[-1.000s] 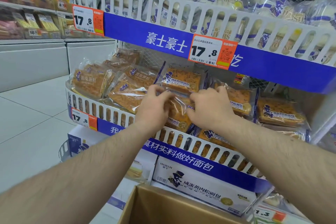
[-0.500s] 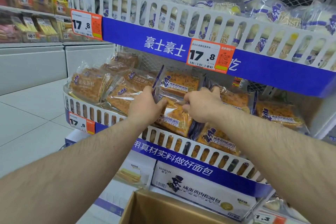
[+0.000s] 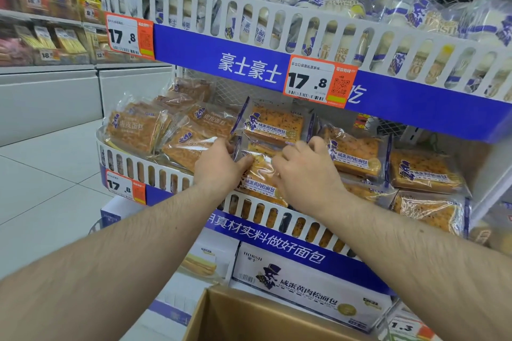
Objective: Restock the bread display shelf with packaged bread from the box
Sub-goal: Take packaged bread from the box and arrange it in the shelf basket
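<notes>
Both hands, left hand (image 3: 219, 166) and right hand (image 3: 304, 169), grip one bread packet (image 3: 260, 171) on the shelf (image 3: 277, 213), seating it; next, release, then reach the box (image 3: 249, 318) below the shelf

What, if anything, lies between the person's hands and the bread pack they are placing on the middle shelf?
Nothing visible. The left hand and right hand already touch the pack, which sits behind the shelf's white slotted rail, among the other packs.

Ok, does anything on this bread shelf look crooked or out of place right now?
Mostly the clear-wrapped orange bread packet between the left hand and right hand: it sits tilted against the white slotted shelf rail, not yet settled. No packets look torn or spilled.
</notes>
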The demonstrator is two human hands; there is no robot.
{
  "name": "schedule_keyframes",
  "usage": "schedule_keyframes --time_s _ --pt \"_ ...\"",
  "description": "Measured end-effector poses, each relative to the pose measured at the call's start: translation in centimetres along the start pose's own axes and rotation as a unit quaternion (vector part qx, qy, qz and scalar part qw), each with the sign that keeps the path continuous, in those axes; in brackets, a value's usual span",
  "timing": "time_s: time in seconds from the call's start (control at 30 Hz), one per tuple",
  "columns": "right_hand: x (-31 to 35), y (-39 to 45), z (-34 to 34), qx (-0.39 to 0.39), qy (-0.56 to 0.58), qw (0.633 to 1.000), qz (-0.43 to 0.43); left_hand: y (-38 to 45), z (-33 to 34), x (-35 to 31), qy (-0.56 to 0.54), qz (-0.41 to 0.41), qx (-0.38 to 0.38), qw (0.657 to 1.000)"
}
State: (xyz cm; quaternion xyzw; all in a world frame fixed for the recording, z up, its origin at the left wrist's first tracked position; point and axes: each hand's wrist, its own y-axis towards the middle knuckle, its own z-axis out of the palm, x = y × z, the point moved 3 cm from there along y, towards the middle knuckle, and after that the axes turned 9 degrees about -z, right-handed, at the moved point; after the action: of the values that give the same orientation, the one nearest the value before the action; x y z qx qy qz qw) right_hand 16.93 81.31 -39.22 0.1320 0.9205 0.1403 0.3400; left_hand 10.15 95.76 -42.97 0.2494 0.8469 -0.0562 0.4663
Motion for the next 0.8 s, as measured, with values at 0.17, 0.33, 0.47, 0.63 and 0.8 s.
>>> schedule_keyframes --time_s 0.17,0.33,0.47,0.63,0.8 --pt "1.2 -1.0 0.6 0.038 0.05 0.998 0.005 0.4 -0.4 0.0 0.001 -0.008 0.003 1.0" --pt "1.6 -1.4 0.2 0.021 0.046 0.999 0.016 0.3 -0.6 -0.9 -0.022 0.029 -0.022 0.999" --pt "1.8 -2.0 0.2 0.018 0.068 0.997 0.023 1.7 -1.6 -2.0 -0.131 -0.029 -0.055 0.989" --pt "2.0 -2.5 0.6 0.016 0.072 0.997 0.025 2.5 -1.3 -3.4 -0.189 -0.081 0.014 0.978" --pt "2.2 -2.7 0.9 0.013 0.066 0.998 0.021 2.2 -0.9 -3.6 -0.133 -0.032 -0.002 0.991"
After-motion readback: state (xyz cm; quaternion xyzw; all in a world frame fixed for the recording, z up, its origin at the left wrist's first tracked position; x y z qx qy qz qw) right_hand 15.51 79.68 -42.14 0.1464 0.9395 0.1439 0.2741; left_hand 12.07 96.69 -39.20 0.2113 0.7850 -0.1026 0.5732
